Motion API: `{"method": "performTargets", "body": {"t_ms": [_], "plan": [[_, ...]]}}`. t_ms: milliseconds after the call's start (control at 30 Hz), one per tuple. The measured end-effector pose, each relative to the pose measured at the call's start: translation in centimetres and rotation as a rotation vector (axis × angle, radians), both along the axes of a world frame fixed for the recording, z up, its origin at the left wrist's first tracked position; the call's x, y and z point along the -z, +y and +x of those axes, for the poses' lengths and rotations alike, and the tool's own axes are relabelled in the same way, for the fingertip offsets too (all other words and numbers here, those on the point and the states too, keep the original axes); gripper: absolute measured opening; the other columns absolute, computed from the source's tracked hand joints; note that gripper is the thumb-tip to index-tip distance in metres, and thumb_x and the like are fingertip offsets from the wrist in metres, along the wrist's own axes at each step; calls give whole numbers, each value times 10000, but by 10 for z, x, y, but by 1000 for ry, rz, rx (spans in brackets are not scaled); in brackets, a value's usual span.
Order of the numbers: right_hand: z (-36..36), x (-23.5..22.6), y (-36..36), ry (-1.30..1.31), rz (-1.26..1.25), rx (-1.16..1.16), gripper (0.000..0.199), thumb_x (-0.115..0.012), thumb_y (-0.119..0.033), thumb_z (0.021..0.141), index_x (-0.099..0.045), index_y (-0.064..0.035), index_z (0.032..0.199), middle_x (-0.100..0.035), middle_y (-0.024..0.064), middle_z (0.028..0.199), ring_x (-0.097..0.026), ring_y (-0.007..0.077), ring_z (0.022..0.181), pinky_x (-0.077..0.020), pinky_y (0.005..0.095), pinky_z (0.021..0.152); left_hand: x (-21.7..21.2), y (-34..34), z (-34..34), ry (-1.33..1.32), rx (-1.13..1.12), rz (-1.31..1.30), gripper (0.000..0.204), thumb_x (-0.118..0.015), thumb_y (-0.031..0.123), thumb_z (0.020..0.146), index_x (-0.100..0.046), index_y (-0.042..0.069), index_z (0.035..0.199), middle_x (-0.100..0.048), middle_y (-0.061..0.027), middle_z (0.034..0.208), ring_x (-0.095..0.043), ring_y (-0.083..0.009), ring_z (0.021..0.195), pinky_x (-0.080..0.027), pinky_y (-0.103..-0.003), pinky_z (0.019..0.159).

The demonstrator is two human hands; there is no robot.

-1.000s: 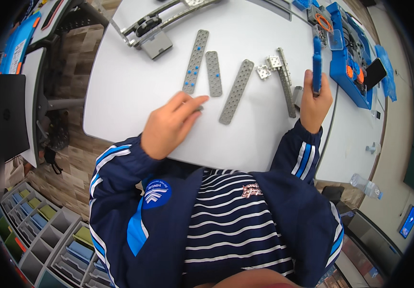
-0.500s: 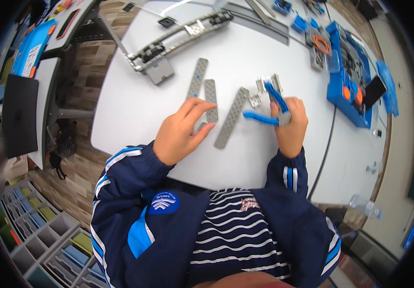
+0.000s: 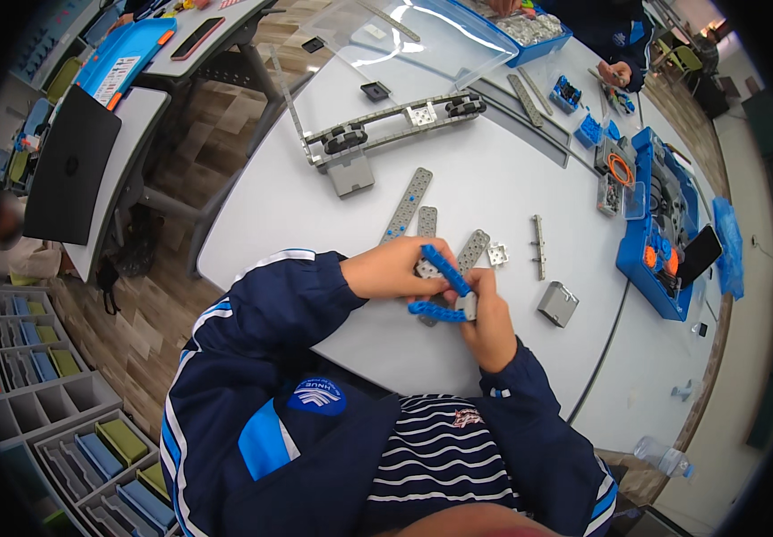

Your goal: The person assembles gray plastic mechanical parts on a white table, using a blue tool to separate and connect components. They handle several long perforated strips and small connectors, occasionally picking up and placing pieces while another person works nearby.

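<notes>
A: What sits in the middle of it all?

B: A blue pair of pliers [image 3: 440, 286], its handles spread in a V, held just above the table [image 3: 315, 215] close to the person's chest. Between the two hands there is also a small grey perforated piece [image 3: 467, 306], touching the pliers.

A: How are the hands set?

B: The left hand [image 3: 400, 268] comes in from the left with its fingers curled over the upper blue handle and a grey plate under it. The right hand [image 3: 492, 327] is clamped around the lower handle and the small grey piece, thumb on top. Both are closed on something, not spread.

A: What lies right around them?

B: Three grey perforated strips on the table: a long strip [image 3: 407, 205] with blue dots, a short strip [image 3: 426, 222] beside it, and a slanted strip [image 3: 473, 251] partly hidden by the hands. Just right of that lies a small bracket [image 3: 497, 254], then a thin grey bar [image 3: 538, 246], and nearer the person a grey block [image 3: 558, 303].

A: And farther out?

B: A long grey frame with wheels [image 3: 395, 130] lies across the far part of the table, under a clear lid [image 3: 404, 40]. At the right edge stands a blue parts tray [image 3: 650, 259], with another person's hand [image 3: 619, 72] farther back.
</notes>
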State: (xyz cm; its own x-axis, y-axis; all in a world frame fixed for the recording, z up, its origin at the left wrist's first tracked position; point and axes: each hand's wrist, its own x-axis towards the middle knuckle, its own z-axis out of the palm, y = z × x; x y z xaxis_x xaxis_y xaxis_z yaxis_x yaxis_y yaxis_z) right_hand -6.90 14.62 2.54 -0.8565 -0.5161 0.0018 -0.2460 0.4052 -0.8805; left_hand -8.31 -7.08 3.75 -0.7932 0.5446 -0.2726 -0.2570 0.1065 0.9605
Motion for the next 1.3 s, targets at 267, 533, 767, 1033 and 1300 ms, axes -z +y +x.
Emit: {"method": "performTargets", "body": {"t_ms": [267,533,767,1033,1300], "plan": [[13,-6,-7,-2,21,-113,532,-543,53,909,-376,-36,1406,-652,170,997,-675,291,911,-513,347,831,0,3,5,488,25,-516,246,-728,177,784,-586,1,879,-676,-176,699,-690,-323,657,-526,-370,604],[21,-18,-14,-85,8,-229,487,-576,-1,934,-408,-26,1391,-648,201,1079,-671,304,993,-507,347,850,-23,-11,24,339,91,-498,183,-665,110,804,-578,-33,880,-665,-206,692,-690,-327,624,-526,-375,565],[26,-17,-20,90,-90,-110,612,-550,117,840,-392,-15,1416,-596,222,1121,-644,370,984,-508,393,852,-22,-9,24,490,-63,-420,212,-717,130,806,-569,-5,877,-662,-186,722,-687,-310,666,-512,-370,597],[16,-10,-18,206,-35,-33,590,-574,90,858,-401,9,1416,-580,221,1109,-640,365,938,-515,378,795,1,11,21,546,-352,-336,258,-755,128,789,-547,23,899,-635,-164,740,-666,-315,667,-496,-365,597],[17,-3,-14,179,56,2,630,-582,72,863,-368,23,1453,-564,196,1041,-637,333,877,-512,372,762,0,20,22,574,-318,-725,291,-632,244,864,-484,11,956,-638,-185,657,-645,-394,625,-508,-451,554]]}}
